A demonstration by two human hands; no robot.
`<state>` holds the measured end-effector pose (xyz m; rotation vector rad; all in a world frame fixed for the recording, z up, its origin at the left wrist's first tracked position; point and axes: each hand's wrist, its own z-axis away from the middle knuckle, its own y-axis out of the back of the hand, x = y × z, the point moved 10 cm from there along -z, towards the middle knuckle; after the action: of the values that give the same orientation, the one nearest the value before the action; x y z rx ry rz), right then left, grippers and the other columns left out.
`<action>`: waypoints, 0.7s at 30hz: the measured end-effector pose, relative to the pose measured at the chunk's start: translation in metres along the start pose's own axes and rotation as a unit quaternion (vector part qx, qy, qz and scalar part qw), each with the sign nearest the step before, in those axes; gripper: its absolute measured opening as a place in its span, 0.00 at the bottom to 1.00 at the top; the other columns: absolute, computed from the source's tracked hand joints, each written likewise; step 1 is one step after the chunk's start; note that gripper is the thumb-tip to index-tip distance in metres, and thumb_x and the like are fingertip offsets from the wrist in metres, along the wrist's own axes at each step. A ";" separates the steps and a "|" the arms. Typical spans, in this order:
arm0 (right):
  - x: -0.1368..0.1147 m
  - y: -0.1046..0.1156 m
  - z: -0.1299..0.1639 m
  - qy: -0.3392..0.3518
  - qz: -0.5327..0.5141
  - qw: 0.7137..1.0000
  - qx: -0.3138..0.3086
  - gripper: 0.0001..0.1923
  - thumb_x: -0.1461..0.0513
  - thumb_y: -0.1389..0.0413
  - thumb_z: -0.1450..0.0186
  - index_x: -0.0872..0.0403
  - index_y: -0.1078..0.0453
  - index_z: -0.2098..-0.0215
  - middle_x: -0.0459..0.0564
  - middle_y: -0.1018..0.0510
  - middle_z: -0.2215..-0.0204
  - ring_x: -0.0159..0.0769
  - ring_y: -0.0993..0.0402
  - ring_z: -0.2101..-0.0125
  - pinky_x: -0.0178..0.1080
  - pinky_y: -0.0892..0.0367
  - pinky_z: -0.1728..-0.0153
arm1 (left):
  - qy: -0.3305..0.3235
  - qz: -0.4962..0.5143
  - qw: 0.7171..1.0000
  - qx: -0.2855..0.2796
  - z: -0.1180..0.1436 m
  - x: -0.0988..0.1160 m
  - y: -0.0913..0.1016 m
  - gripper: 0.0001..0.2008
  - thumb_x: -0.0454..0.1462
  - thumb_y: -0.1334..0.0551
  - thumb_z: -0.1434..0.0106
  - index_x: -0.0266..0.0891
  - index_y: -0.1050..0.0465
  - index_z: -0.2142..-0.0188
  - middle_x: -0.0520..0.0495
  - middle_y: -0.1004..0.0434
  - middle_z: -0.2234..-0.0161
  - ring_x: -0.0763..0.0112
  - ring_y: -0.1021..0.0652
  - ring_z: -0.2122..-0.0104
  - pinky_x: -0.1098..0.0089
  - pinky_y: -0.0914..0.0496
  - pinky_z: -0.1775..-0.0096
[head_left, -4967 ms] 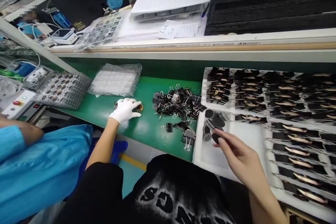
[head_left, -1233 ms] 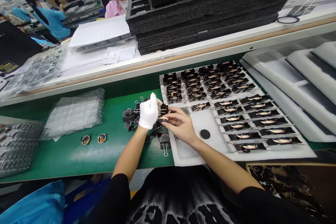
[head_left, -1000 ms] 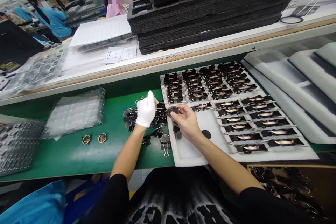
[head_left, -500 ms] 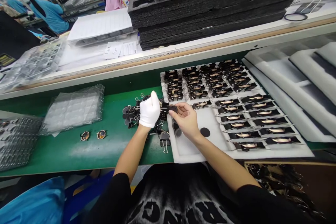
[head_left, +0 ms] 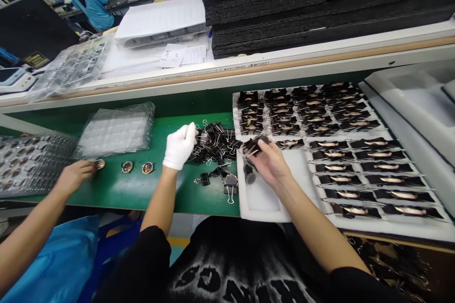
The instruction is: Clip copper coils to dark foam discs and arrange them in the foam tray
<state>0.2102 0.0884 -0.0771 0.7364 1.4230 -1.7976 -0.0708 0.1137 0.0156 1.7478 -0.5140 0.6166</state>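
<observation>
Binder clip (head_left: 251, 147) and dark disc (head_left: 263, 139) sit together in the ungloved right hand (head_left: 273, 160), thumb pressed against them and fingers curled beneath, over the left side of the white foam tray (head_left: 300, 189); whether a watch lies between them is hidden by the grip. That pinch probably serves to hold disc and clip lined up. The left hand (head_left: 180, 146), in a white glove (head_left: 174, 152), has its fingers drawn together at the left edge of the pile of clips (head_left: 216, 144); I cannot tell whether it grasps anything. Its glove likely spares shiny surfaces from smudges. The pile lies on the green bench (head_left: 199, 199) between the two hands, presumably so either can reach it. More discs (head_left: 250, 178) rest in a tray compartment just below the right hand, and clipped pieces (head_left: 336, 167) fill rows beyond, seemingly set on edge so each is held apart. Two watches (head_left: 147, 167) lie left of the glove, and farther left a co-worker's hand (head_left: 76, 175) touches another round piece (head_left: 100, 164), near stacked see-through trays (head_left: 39, 161)
</observation>
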 end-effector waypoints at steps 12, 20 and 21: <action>0.018 -0.023 0.012 -0.074 0.052 0.991 -0.103 0.18 0.47 0.28 0.44 0.49 0.20 0.64 0.46 0.21 0.69 0.33 0.27 0.71 0.36 0.27 0.71 | -0.012 -0.064 0.991 -0.115 -0.033 -0.070 0.018 0.19 0.51 0.37 0.37 0.39 0.24 0.73 0.48 0.19 0.70 0.69 0.25 0.69 0.70 0.34 0.66; 0.014 -0.049 0.026 -0.019 0.148 0.967 -0.207 0.16 0.50 0.26 0.46 0.50 0.16 0.67 0.55 0.18 0.52 0.46 0.23 0.49 0.49 0.27 0.45 | -0.054 0.099 0.992 0.057 0.029 0.037 -0.005 0.18 0.49 0.38 0.32 0.41 0.27 0.73 0.52 0.23 0.75 0.73 0.26 0.74 0.70 0.31 0.67; 0.012 -0.051 0.027 -0.004 0.161 0.964 -0.214 0.15 0.49 0.27 0.44 0.50 0.16 0.66 0.55 0.18 0.52 0.49 0.24 0.46 0.52 0.29 0.42 | -0.063 0.124 0.989 0.041 0.038 0.051 -0.020 0.18 0.49 0.38 0.31 0.41 0.26 0.72 0.52 0.23 0.75 0.74 0.26 0.75 0.70 0.31 0.67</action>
<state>0.1616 0.0670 -0.0520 0.6820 1.5172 -1.1909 -0.0138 0.0807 0.0264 1.8233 -0.8125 0.7131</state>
